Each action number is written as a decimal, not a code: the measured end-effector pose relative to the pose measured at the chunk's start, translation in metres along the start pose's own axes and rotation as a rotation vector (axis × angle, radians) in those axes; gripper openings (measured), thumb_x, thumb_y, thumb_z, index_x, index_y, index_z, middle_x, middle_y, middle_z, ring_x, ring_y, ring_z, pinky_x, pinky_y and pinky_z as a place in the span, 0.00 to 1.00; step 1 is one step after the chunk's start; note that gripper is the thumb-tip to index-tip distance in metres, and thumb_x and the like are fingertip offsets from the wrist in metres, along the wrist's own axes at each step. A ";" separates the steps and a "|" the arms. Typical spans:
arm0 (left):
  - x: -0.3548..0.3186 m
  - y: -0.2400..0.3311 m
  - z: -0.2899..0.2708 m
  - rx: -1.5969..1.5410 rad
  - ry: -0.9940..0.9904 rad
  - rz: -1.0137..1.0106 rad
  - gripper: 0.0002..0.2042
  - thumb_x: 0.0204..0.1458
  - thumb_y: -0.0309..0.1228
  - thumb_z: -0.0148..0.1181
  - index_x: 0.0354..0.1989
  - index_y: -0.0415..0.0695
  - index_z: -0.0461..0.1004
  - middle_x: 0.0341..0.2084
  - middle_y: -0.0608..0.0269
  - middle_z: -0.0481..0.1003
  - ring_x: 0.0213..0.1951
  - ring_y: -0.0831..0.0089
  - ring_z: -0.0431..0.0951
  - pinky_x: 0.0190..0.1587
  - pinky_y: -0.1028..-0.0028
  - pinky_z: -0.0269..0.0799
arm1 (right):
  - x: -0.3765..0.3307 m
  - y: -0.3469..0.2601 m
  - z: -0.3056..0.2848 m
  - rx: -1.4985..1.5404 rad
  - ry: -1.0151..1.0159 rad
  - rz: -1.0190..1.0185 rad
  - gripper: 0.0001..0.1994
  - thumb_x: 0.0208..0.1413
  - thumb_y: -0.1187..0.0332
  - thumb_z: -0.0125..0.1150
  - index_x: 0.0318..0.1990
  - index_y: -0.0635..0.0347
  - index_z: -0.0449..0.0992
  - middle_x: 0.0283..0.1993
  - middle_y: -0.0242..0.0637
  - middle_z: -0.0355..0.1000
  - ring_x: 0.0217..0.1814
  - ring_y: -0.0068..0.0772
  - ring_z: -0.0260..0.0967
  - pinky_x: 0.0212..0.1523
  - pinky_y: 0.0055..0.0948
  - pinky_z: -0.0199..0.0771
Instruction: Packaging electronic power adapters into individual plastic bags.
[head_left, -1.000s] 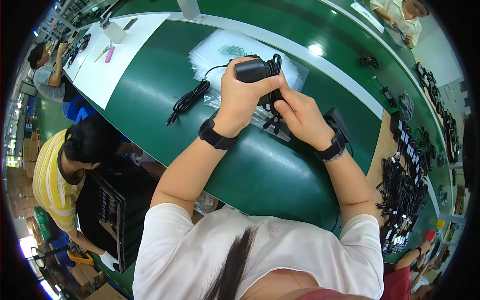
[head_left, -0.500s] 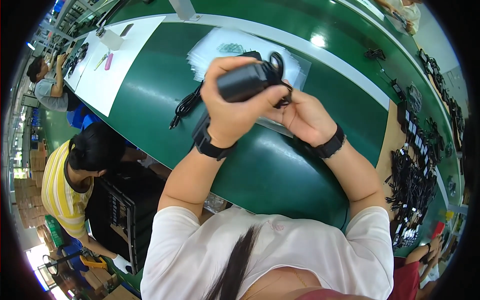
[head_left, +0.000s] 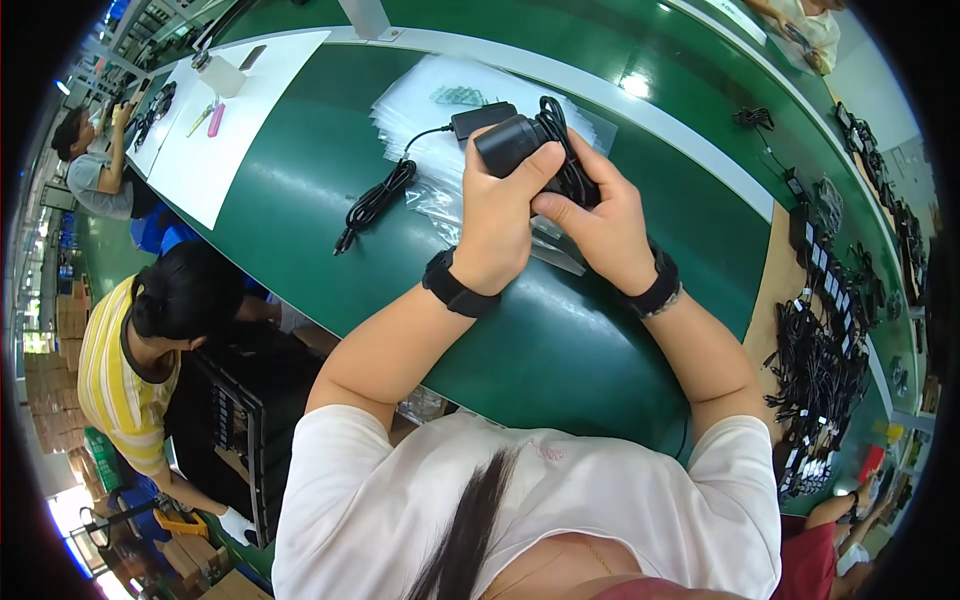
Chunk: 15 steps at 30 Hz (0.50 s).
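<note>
Between my two hands, above the green table, is a black power adapter [head_left: 507, 146] with rounded edges. My left hand [head_left: 500, 215] is closed round its body, thumb on top. My right hand [head_left: 612, 225] grips the adapter's coiled black cable [head_left: 572, 180], fingers behind it and thumb in front. Just beyond lies a second black adapter [head_left: 482, 120] on a stack of clear plastic bags [head_left: 420, 95]. Its thin lead runs left to a tied cable bundle [head_left: 378, 200] on the table.
The green table [head_left: 300, 170] carries a white sheet [head_left: 270, 75] with a bottle [head_left: 218, 75] and a pink-handled tool [head_left: 216, 120]. Many black cables [head_left: 820, 370] pile up at right. A co-worker in a yellow striped shirt [head_left: 125, 380] handles a black case [head_left: 255, 430] at left.
Both hands have shifted slightly, and the adapter has moved right and turned. My right hand now wraps the cable coil more fully. The second adapter on the bags has come into fuller view.
</note>
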<state>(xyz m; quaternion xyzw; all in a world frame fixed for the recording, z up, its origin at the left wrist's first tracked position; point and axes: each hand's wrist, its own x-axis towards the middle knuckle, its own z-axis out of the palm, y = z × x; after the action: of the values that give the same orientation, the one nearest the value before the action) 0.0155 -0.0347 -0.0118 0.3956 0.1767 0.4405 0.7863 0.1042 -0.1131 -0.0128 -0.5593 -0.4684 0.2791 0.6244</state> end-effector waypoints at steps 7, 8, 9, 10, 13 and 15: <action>0.023 0.008 -0.015 0.224 -0.335 0.141 0.32 0.40 0.35 0.67 0.52 0.42 0.58 0.45 0.61 0.66 0.44 0.70 0.67 0.49 0.69 0.64 | 0.020 -0.045 -0.042 -0.001 0.265 -0.130 0.23 0.47 0.70 0.62 0.50 0.70 0.66 0.44 0.34 0.69 0.40 0.23 0.66 0.44 0.21 0.67; 0.029 0.010 -0.021 0.634 -0.260 0.262 0.25 0.41 0.33 0.65 0.47 0.39 0.65 0.42 0.58 0.68 0.42 0.68 0.68 0.46 0.71 0.66 | 0.023 -0.055 -0.060 0.102 0.254 -0.175 0.19 0.49 0.71 0.60 0.48 0.70 0.67 0.42 0.35 0.70 0.39 0.24 0.67 0.42 0.22 0.68; 0.033 0.014 -0.020 0.899 -0.266 0.192 0.22 0.40 0.34 0.65 0.43 0.38 0.67 0.40 0.54 0.69 0.41 0.65 0.69 0.44 0.70 0.67 | 0.025 -0.055 -0.081 0.218 0.317 -0.242 0.16 0.52 0.71 0.57 0.48 0.69 0.68 0.42 0.37 0.70 0.40 0.26 0.68 0.42 0.24 0.70; 0.034 0.021 -0.019 1.167 -0.260 0.119 0.19 0.39 0.34 0.65 0.38 0.36 0.70 0.38 0.51 0.70 0.41 0.62 0.70 0.42 0.69 0.68 | 0.025 -0.056 -0.097 0.247 0.382 -0.275 0.16 0.53 0.71 0.55 0.48 0.70 0.67 0.42 0.38 0.70 0.40 0.27 0.69 0.43 0.27 0.71; 0.032 -0.011 -0.021 1.441 -0.374 0.407 0.18 0.37 0.37 0.66 0.31 0.34 0.73 0.33 0.46 0.70 0.39 0.56 0.70 0.38 0.67 0.69 | 0.022 -0.070 -0.121 0.247 0.432 -0.304 0.15 0.54 0.71 0.54 0.48 0.70 0.68 0.42 0.38 0.71 0.41 0.27 0.69 0.43 0.28 0.72; 0.033 -0.027 -0.010 1.550 -0.421 0.504 0.20 0.36 0.39 0.66 0.30 0.34 0.72 0.32 0.46 0.70 0.38 0.54 0.70 0.38 0.66 0.69 | 0.019 -0.074 -0.127 0.232 0.454 -0.404 0.15 0.54 0.71 0.55 0.47 0.69 0.68 0.41 0.37 0.71 0.40 0.26 0.68 0.42 0.27 0.71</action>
<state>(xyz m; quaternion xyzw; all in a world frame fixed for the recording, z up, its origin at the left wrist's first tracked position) 0.0418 -0.0105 -0.0367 0.9251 0.1852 0.2737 0.1869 0.2131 -0.1682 0.0714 -0.4281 -0.3840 0.0692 0.8152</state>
